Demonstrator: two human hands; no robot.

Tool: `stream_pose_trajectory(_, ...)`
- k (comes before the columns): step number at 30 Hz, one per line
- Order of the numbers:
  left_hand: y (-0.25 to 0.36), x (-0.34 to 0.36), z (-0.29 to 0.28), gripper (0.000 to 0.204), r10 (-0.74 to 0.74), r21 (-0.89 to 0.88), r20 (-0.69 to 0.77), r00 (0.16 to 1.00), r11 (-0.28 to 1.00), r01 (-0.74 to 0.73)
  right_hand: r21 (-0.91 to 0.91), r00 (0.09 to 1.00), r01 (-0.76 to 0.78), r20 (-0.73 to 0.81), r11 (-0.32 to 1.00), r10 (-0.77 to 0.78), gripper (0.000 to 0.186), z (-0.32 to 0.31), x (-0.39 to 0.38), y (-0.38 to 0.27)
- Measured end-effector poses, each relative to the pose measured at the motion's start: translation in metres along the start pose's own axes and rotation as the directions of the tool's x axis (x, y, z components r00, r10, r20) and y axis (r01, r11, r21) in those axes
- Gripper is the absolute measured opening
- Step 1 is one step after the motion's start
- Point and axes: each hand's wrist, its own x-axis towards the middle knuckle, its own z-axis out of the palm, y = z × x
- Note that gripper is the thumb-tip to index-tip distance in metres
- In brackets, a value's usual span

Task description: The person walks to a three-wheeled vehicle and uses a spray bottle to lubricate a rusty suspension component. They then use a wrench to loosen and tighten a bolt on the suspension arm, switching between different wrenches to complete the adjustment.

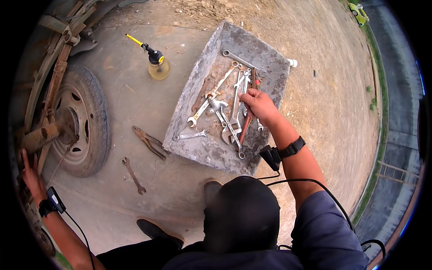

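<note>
My right hand [261, 106] was curled over the grey tray [194, 85], fingertips pinched; I couldn't tell whether they held anything. Just left of them, a silver wrench [236, 102] lay in the tray, its length pointing away from me. My left hand [32, 177], fingers spread, was well apart, beside the rusty axle [41, 137].

Right in front of me, lower centre: a rounded black head covering [241, 213]! Navy sleeve [326, 229], lower right, ending around the elbow; dark trousers [135, 255] and tan-edged dark shoe [155, 229], lower left. Black wristbands [292, 147] both sides, boxy black units [270, 157] attached, black cables [310, 181] looping; the left unit's pale patch may be a label.
</note>
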Motion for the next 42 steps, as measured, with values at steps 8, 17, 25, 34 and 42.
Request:
stream_pose_trajectory(8, -0.003, 0.007, 0.002, 0.042, 0.0, 0.022, 0.066, 0.998, 1.0, -0.001, 0.24, 0.939, 0.178, 0.25, 0.954, -0.237, 0.025, 0.034, -0.054, -0.107)
stream_pose_trajectory(17, 0.06, -0.106, 0.046, 0.056, -0.294, 0.282, 0.32, 0.901, 0.937, 0.205, 0.18, 0.676, 0.485, 0.544, 0.856, -0.497, 0.029, 0.141, -0.132, -0.234)
stream_pose_trajectory(25, 0.126, -0.195, 0.086, 0.07, -0.054, -0.042, 0.819, 0.571, 0.987, 0.154, 0.498, 0.541, 0.254, 0.638, 0.829, -0.548, 0.022, 0.338, -0.174, -0.265)
stream_pose_trajectory(34, 0.105, -0.203, 0.045, 0.04, -0.07, -0.078, 0.79, 0.609, 0.974, 0.213, 0.717, 0.695, 0.101, 0.445, 0.689, -0.565, 0.019, 0.426, -0.19, -0.211)
stream_pose_trajectory(42, 0.112, -0.209, 0.057, 0.038, -0.18, 0.006, 0.893, 0.413, 0.921, 0.39, 0.626, 0.78, 0.2, 0.364, 0.754, -0.509, 0.019, 0.436, -0.157, -0.164)
